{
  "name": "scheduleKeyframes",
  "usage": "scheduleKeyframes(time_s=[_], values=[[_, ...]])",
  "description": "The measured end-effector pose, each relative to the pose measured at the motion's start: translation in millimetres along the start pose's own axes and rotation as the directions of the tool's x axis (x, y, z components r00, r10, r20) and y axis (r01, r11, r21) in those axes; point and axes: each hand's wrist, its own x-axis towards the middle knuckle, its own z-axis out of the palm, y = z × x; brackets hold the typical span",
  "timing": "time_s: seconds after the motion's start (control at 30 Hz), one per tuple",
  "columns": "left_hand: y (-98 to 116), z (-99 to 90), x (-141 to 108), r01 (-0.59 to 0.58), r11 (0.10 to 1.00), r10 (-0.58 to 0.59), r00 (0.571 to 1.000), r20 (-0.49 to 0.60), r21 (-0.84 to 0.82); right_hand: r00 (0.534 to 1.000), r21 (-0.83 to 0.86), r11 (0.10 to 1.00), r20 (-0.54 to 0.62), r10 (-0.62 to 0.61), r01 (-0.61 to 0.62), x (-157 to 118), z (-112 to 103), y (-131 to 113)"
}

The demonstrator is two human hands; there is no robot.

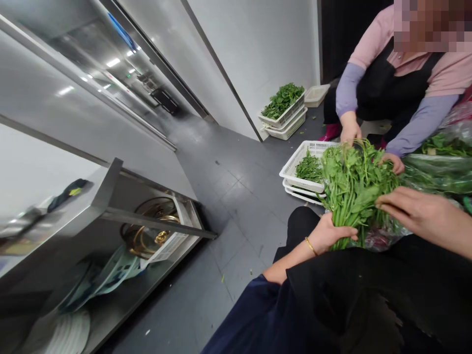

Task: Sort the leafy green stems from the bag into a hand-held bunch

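Spreading across the middle, a grey tiled floor runs up to a pale wall, and along the left stands a steel rack, its lower shelf bearing a stack of plates and, farther along, glass-like rounds with gold-coloured trim. At the upper right a co-worker in a pink top, lilac sleeves and dark apron bends low, both of that person's hands at the far side of the greens; whether they grip part of the same bunch I cannot tell. At the right edge lies a clear plastic bag with more greens showing. The bunch of leafy greens is just above the dark clothing of the person's lap, stems toward the body, leaves fanned away. Left of it, a white basket, stacked on another, holds loose greens; near the wall, a second basket stack is heaped with leaves, a smaller pale tray beside it. The left hand is wrapped round the stems; the right hand has its fingertips drawn together against the leaves, and whether one is caught between them I cannot tell. Smallest are a gold-coloured bangle on the left wrist and green scraps underfoot.
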Motion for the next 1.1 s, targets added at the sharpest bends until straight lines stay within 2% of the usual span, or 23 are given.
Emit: scheduleKeyframes(time_s=[0.07,0.13,0.27,0.37,0.5,0.67,0.77,0.83,0.97,1.03,1.1], values=[[0.6,1.1,0.5,-0.008,0.997,0.01,1.0,-0.026,0.071,0.998,0.045,0.999,-0.064,-0.018,0.02,10.0,-6.5,-4.0],[0.8,2.1,0.9,-0.025,0.993,0.029,0.999,-0.028,0.118,0.995,0.007,0.999,-0.081,-0.052,0.052,19.3,-6.1,-12.8],[0.5,3.4,-0.2,-0.049,0.988,0.053,0.998,-0.023,0.144,0.989,-0.138,0.979,0.006,-0.147,0.147,26.0,14.2,-26.5],[0.4,3.9,-2.1,-0.033,0.996,0.036,0.998,-0.043,0.088,0.99,-0.191,0.972,0.03,-0.136,0.139,19.1,27.0,-22.5],[0.7,3.8,-2.5,-0.037,0.999,0.036,0.995,-0.093,-0.008,0.99,-0.135,0.982,0.079,-0.12,0.13,3.8,27.3,-11.1],[-0.3,1.5,0.9,-0.087,0.981,0.109,0.987,-0.122,0.172,0.997,0.021,0.997,0.009,-0.07,0.07,5.6,19.0,-18.3],[0.6,1.4,1.4,-0.132,0.958,0.169,0.977,-0.13,0.256,0.997,-0.102,0.992,-0.02,-0.075,0.073,16.8,21.3,-27.6],[2.1,2.6,-0.1,-0.138,0.968,0.166,0.978,-0.126,0.208,0.996,-0.187,0.978,0.001,-0.092,0.091,19.6,25.3,-29.9],[3.4,5.5,-4.4,-0.126,0.991,0.129,0.987,-0.098,0.037,0.99,-0.208,0.968,0.042,-0.137,0.143,10.1,31.8,-27.8],[2.8,5.9,-5.1,-0.126,0.99,0.133,0.984,-0.122,0.061,0.991,-0.214,0.969,0.076,-0.108,0.122,6.8,34.1,-28.3],[1.8,5.3,-4.4,-0.139,0.976,0.165,0.974,-0.154,0.167,0.979,-0.204,0.978,0.206,-0.006,0.049,10.3,36.6,-32.1]])
